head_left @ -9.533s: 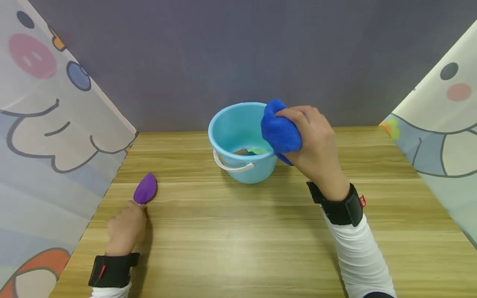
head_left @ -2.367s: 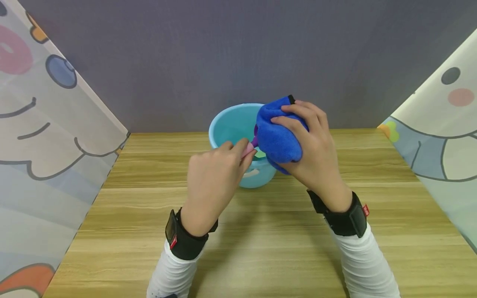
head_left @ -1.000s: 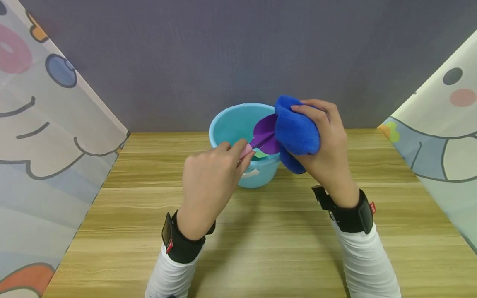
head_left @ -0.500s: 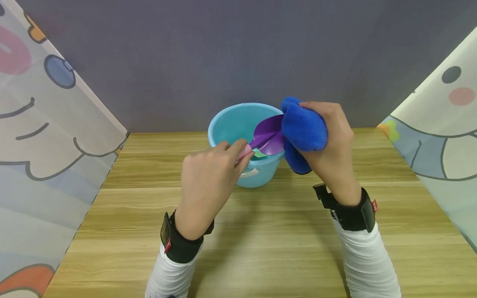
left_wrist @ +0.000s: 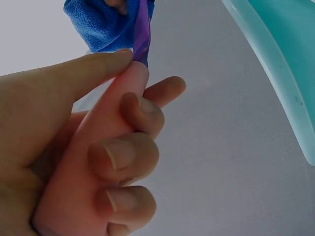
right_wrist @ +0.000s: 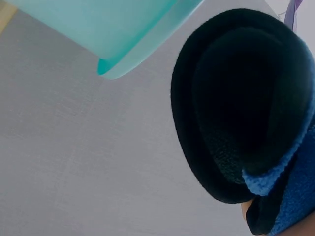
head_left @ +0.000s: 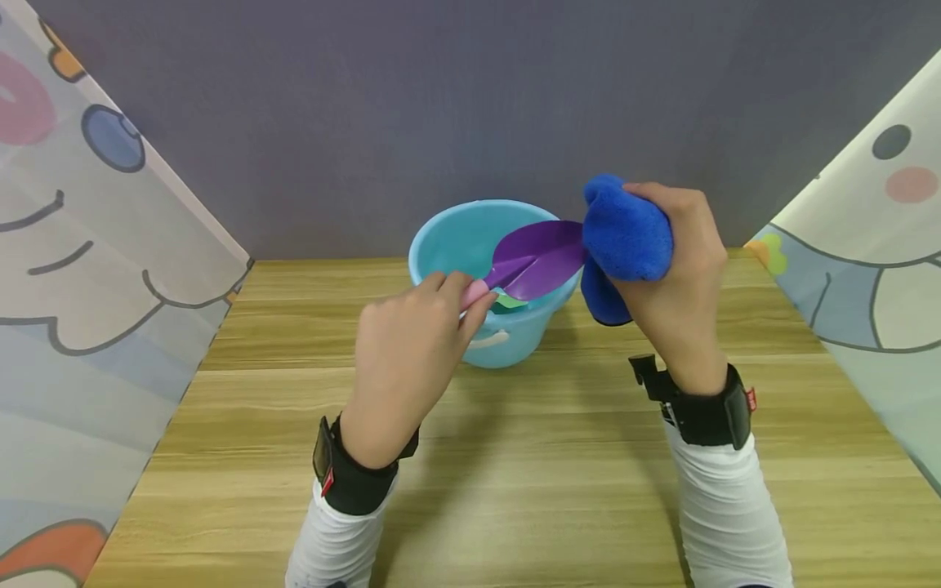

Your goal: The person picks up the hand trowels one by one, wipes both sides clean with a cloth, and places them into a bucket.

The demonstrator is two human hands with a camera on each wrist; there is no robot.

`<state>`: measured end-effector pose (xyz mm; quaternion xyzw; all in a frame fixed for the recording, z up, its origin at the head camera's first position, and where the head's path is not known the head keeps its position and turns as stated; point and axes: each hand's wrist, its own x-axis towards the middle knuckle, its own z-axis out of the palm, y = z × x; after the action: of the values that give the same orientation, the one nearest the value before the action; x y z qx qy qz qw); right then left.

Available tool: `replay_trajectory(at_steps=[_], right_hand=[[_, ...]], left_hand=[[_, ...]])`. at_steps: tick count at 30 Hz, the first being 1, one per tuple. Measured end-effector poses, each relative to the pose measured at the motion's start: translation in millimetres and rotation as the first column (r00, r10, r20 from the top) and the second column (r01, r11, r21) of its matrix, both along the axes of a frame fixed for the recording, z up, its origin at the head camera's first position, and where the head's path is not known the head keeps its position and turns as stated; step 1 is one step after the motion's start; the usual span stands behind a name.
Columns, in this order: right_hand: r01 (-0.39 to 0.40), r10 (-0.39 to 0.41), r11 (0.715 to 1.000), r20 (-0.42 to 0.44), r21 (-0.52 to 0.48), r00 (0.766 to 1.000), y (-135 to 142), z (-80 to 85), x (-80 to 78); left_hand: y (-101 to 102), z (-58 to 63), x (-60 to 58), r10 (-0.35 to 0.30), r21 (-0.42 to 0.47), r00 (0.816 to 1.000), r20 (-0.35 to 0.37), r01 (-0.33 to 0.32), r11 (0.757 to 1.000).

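My left hand grips the pink handle of a toy shovel whose purple blade is tilted over the bucket's opening. In the left wrist view, the fingers curl round the pink handle and the thumb lies along it. My right hand holds a bunched blue cloth right at the blade's tip, to the right of the bucket. In the right wrist view, the cloth hangs in a fold with a dark edge. A light blue bucket stands upright below the shovel, with a pale green thing partly visible inside.
The wooden table stretches in front of the bucket and to both sides. A grey wall rises behind it. Cartoon-printed panels flank the table left and right. The bucket's white handle hangs at its front.
The left hand took the shovel from the table's left and brought it over the bucket. Lately the right hand has drawn the cloth rightward along the blade, uncovering more purple.
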<state>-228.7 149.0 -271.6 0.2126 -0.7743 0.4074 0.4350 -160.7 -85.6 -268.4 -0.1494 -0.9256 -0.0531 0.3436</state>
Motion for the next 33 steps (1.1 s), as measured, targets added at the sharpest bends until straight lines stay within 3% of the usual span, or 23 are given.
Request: replay_trajectory(at_steps=[10,33], right_hand=[[0.044,-0.044,0.999,-0.021,-0.008,0.999,2.1,2.4,0.4],[0.043,-0.043,0.999,-0.013,-0.02,0.999,5.4,-0.3,-3.0]], left_hand=[[0.0,-0.6,-2.5,0.02,0.04,0.999,0.042,-0.021,0.999],[-4.2,0.1,-7.1,0.021,0.056,0.995,0.093,-0.027,0.998]])
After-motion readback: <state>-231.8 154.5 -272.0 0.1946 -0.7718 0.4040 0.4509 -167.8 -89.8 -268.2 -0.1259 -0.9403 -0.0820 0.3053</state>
